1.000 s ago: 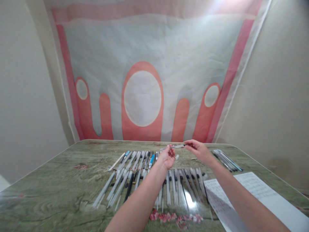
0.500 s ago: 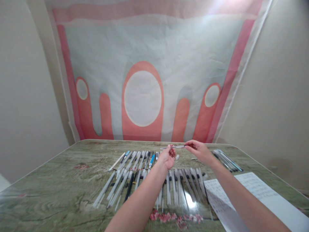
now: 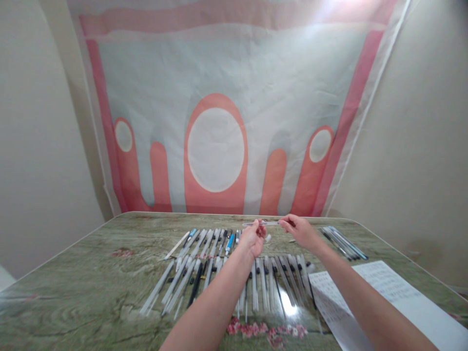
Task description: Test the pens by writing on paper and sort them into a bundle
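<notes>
- Watching by head camera, I note two bare hands raised over the far half of the table (image 3: 91, 265).
- Left hand (image 3: 253, 240): fingers curled, thumb and fingertips grasping a clear tube (image 3: 269, 223); its left end projects beyond the grip.
- Right hand (image 3: 298, 230): thumb and fingertips pinching the right end of the same tube; finer detail at the tip is too small for me to read.
- Tube position: nearly level, spanning the gap between the hands, in front of the table's far edge.
- Back row of pens (image 3: 207, 243): slanted side by side, with a blue pen (image 3: 229, 243) left of the left wrist.
- Front row of tubes (image 3: 255, 287): dark small parts among them; left forearm hides the middle. A black pen (image 3: 195, 282) lies in this row.
- Right side: bundle of thin sticks (image 3: 345, 242); nearer, written paper (image 3: 393, 287), partly covered by the right forearm.
- Behind the table: a pink-patterned sheet (image 3: 215, 201).
</notes>
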`<state>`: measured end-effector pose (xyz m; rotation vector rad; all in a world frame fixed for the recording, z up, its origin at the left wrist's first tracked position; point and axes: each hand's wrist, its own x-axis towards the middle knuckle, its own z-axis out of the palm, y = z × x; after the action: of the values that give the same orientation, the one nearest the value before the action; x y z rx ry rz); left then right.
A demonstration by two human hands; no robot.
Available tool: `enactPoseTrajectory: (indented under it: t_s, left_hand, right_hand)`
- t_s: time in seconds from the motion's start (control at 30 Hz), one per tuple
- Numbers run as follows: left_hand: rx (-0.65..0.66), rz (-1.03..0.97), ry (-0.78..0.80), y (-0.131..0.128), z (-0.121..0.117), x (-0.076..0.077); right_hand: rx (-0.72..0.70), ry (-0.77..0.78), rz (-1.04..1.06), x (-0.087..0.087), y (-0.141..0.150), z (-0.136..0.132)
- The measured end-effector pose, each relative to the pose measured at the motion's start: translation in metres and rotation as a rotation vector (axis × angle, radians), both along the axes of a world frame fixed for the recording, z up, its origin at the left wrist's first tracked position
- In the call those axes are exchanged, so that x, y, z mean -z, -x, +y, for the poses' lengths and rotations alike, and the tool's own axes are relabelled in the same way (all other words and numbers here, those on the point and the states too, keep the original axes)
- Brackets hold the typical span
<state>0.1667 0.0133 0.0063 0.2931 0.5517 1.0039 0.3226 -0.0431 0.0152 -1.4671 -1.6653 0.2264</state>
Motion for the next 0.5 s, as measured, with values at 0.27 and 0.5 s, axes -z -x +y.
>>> enactPoseTrajectory:
  t_s: [0.27, 0.5]
  left_hand:
    - [0.011, 0.006, -0.066, -0.0016, -0.0035, -0.0002]
    - [0.012, -0.005, -0.067, 0.0001, -0.002, -0.0019]
  right_hand:
    - [0.097, 0.031, -0.069, 0.0101, 0.0031, 0.0066]
    - [-0.043, 0.087, 0.095, 0.0015, -0.0028, -0.0003]
